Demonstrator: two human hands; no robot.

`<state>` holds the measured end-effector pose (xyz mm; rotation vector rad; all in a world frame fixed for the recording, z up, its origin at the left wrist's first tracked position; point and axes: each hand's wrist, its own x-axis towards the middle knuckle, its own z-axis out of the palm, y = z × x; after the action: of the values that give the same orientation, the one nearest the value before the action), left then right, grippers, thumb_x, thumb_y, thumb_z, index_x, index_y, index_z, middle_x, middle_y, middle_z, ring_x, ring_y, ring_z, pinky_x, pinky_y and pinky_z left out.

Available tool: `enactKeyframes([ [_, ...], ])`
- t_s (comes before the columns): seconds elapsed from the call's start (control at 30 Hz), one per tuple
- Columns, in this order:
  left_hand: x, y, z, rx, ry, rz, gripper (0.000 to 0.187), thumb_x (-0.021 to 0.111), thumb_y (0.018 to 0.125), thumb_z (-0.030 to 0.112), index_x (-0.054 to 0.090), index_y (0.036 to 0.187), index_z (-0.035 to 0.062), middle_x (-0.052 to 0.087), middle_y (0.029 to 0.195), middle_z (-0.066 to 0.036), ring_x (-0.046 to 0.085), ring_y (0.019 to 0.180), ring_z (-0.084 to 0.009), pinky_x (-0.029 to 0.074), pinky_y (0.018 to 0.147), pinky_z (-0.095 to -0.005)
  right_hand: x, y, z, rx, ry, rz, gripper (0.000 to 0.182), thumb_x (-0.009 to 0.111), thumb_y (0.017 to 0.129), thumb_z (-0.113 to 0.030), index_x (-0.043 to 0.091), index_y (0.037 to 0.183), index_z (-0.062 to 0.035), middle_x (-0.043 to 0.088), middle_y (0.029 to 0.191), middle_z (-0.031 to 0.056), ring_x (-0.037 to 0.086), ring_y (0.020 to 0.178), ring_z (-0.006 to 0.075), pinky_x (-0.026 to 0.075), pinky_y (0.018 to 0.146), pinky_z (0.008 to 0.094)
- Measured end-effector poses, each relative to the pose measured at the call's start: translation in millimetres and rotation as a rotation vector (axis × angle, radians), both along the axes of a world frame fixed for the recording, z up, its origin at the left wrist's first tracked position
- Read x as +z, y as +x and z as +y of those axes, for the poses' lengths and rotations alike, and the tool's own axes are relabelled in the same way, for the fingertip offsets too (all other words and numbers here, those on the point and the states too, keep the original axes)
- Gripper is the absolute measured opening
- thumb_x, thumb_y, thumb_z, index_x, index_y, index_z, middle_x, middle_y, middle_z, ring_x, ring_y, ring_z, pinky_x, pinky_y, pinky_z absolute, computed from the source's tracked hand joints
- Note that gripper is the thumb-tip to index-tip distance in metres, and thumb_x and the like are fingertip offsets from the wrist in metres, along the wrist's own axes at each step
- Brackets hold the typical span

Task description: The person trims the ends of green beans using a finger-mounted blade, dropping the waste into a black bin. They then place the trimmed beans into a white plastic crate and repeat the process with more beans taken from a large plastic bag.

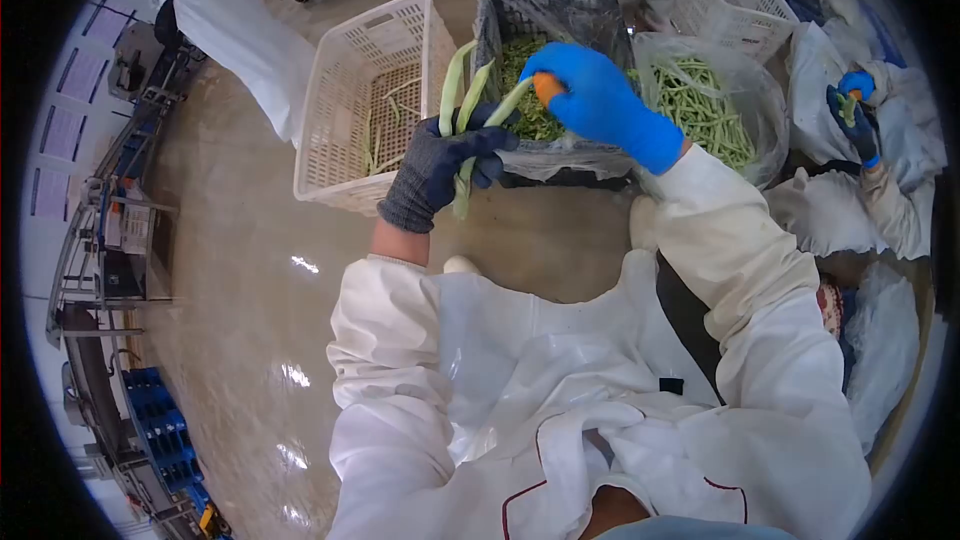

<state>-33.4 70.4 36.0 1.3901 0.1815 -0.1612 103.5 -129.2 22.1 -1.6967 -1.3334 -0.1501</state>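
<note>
While the head camera looks down over a white coat, the left hand point(440, 168), in a dark grey knit glove, is clenched around a small bundle of green beans point(462, 100). Beans: pale green, long, slightly curved pods; they stand roughly upright out of the fist, tips fanning apart above it, one end hanging below the fingers. Bundle sits in front of the dark crate point(556, 10), above the floor.

Right hand point(598, 98), in a blue glove, is curled closed at the upper end of one pod; an orange tip point(547, 88) shows at the thumb, touching that pod. Whether it is a tool or a finger cover, cannot tell.

Dark crate is lined with clear plastic and holds cut green beans. Just right of it, a clear bag point(745, 80) holds more beans. Left of it, a white lattice basket point(352, 70) holds a few scattered pods. Far right, another person's hands point(856, 110) in blue and dark gloves hold something green. Floor is wet and glossy.
</note>
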Motion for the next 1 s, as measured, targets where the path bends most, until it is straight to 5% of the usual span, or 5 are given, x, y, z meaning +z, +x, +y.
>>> enactKeyframes([
  [0.07,2.7,-3.1,-2.5,-0.021,-0.064,-0.071,0.036,0.062,0.083,0.004,0.060,0.118,-0.0050,0.068,0.090,-0.013,0.061,0.061,-0.0151,0.050,0.056,-0.0248,0.8,8.0,1.5,0.327,0.125,0.749,0.031,0.058,0.078,-0.007,0.064,0.108,-0.0053,0.063,0.094,0.0152,0.061,0.087,0.0295,0.048,0.074,0.0401],
  [0.17,4.6,-4.7,-10.4,-0.020,-0.078,-0.168,0.036,0.061,0.083,0.004,0.059,0.118,-0.0061,0.068,0.089,-0.013,0.061,0.062,-0.0166,0.050,0.056,-0.0260,-10.5,-9.1,18.7,0.205,0.052,1.033,0.022,0.057,0.077,-0.009,0.067,0.094,-0.0015,0.065,0.080,0.0175,0.058,0.063,0.0283,0.048,0.064,0.0377],
  [0.27,1.9,-1.6,-7.5,0.021,-0.053,-0.161,0.034,0.061,0.083,0.002,0.060,0.117,-0.0065,0.067,0.089,-0.013,0.062,0.063,-0.0170,0.050,0.055,-0.0263,-44.6,9.2,15.4,-0.334,-0.219,0.112,0.029,0.058,0.077,-0.013,0.069,0.103,-0.0062,0.063,0.079,0.0173,0.056,0.062,0.0247,0.048,0.064,0.0371],
  [0.57,-17.0,4.0,-1.6,0.075,0.221,0.104,0.026,0.071,0.078,0.002,0.066,0.103,-0.0056,0.068,0.078,-0.010,0.061,0.055,-0.0125,0.050,0.051,-0.0240,-0.5,10.6,4.7,0.020,-0.037,0.132,0.027,0.063,0.083,-0.008,0.068,0.109,-0.0067,0.067,0.098,0.0130,0.063,0.085,0.0265,0.050,0.081,0.0333],
  [1.0,-23.1,2.1,-1.1,-0.049,0.188,-0.015,0.029,0.065,0.081,0.005,0.062,0.108,-0.0068,0.070,0.084,-0.013,0.065,0.058,-0.0159,0.052,0.050,-0.0257,-5.5,-5.9,9.4,-0.088,-0.052,0.232,0.020,0.066,0.080,-0.016,0.068,0.096,-0.0042,0.064,0.082,0.0157,0.061,0.070,0.0287,0.049,0.065,0.0372],
])
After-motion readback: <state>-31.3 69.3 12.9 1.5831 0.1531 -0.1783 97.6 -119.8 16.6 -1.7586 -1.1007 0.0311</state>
